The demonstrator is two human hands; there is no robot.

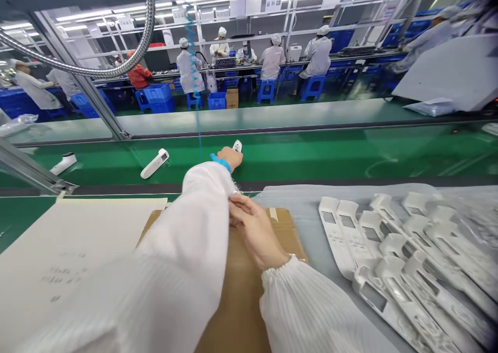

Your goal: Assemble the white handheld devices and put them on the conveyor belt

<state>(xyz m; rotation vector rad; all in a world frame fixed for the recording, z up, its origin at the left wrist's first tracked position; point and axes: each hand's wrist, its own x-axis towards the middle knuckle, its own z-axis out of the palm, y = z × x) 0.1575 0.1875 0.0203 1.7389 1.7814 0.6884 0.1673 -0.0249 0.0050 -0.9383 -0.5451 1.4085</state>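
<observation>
White handheld unit sits at the far end of the reach, on the green conveyor belt, with the left hand closed around its near end in a clenched grip. The right hand rests over the cardboard sheet on the desk, fingertips against the left sleeve, seemingly to keep the loose cloth gathered; whether they pinch it I cannot tell. A second unit lies slanted on the belt to the left, well apart, so the belt around the held one is open. To the right, stacked white housings crowd the desk, and a paper sheet covers the near left.
</observation>
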